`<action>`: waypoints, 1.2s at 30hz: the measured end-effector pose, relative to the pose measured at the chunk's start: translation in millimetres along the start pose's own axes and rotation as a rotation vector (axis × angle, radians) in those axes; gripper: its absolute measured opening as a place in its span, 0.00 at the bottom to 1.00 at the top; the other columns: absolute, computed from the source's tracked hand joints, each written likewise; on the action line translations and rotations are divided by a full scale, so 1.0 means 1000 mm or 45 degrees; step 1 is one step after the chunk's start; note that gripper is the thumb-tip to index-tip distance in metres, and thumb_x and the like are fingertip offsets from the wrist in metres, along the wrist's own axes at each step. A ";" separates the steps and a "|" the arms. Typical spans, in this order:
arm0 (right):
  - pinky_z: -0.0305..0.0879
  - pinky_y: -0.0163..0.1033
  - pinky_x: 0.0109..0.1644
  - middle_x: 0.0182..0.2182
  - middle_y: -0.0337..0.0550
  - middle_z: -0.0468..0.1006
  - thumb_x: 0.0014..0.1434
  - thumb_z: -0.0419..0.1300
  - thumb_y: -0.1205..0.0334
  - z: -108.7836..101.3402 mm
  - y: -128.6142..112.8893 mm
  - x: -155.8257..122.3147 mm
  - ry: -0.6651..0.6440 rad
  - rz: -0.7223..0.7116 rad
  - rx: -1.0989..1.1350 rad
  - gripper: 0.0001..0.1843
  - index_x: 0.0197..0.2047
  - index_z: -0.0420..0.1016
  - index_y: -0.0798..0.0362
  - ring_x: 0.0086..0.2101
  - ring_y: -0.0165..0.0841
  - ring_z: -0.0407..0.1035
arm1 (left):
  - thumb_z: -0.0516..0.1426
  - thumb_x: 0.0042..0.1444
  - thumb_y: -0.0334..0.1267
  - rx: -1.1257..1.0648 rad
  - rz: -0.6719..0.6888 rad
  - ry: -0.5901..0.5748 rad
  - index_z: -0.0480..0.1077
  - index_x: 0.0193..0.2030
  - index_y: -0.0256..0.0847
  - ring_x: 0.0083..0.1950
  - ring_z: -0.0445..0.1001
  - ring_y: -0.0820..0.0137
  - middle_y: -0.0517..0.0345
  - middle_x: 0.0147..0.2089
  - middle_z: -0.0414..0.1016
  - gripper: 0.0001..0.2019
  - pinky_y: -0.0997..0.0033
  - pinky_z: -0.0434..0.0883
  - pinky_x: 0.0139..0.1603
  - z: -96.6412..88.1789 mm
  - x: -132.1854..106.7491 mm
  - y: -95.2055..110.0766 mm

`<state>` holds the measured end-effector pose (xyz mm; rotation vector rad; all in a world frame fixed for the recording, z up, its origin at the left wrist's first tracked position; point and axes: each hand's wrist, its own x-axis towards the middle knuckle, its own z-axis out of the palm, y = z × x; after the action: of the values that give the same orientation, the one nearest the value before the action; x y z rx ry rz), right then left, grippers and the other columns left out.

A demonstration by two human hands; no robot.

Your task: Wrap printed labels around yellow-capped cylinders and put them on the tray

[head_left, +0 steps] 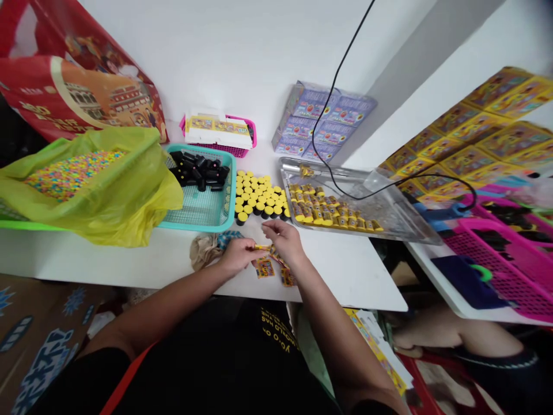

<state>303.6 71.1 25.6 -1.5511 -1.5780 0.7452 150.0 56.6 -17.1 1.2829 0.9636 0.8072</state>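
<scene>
My left hand (237, 255) is closed in a pinch on a small yellow printed wrapper (261, 247), held just above the table's front part. Close beside it, my right hand (286, 241) has thumb and fingers drawn together; whatever may be between them is too small to make out. Below the hands lie more flat printed wrappers (265, 268), some partly covered by the right hand. Just beyond the fingers stand many small black containers with yellow caps (259, 196), packed in a group. A crumpled beige cloth (204, 251) lies left of my left hand.
A metal tray (406, 222) holds rows of wrapped yellow-ended containers (322, 210). Left are a turquoise basket (194, 216) of black pieces and a yellow bag (151, 190) of colourful pellets. Purple boxes (319, 118) stand behind; a black cable (317, 124) crosses the tray. Another person's leg (466, 331) is right.
</scene>
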 end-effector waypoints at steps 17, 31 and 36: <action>0.63 0.40 0.39 0.39 0.49 0.78 0.52 0.61 0.62 0.053 -0.032 0.049 -0.103 -0.197 -0.883 0.12 0.42 0.72 0.53 0.38 0.40 0.72 | 0.69 0.43 0.38 0.584 0.494 0.117 0.64 0.18 0.37 0.25 0.59 0.76 0.65 0.21 0.64 0.17 0.73 0.54 0.26 -0.003 0.006 -0.009; 0.55 0.33 0.22 0.18 0.29 0.69 0.41 0.67 0.58 -0.045 -0.013 -0.007 -0.304 0.130 0.455 0.15 0.32 0.70 0.52 0.17 0.25 0.61 | 0.66 0.48 0.42 0.508 0.499 0.118 0.70 0.23 0.38 0.27 0.63 0.73 0.61 0.24 0.68 0.12 0.73 0.59 0.30 -0.008 0.000 0.006; 0.58 0.33 0.25 0.19 0.30 0.68 0.40 0.68 0.59 -0.037 -0.007 -0.012 -0.241 0.088 0.366 0.14 0.31 0.71 0.53 0.20 0.26 0.62 | 0.67 0.46 0.44 0.474 0.499 0.124 0.72 0.23 0.39 0.28 0.65 0.72 0.59 0.25 0.69 0.13 0.72 0.60 0.31 -0.009 -0.001 0.010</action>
<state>330.7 54.2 49.7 -1.3606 -1.4792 1.1332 141.9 60.2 -7.6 1.8057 0.9833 1.0294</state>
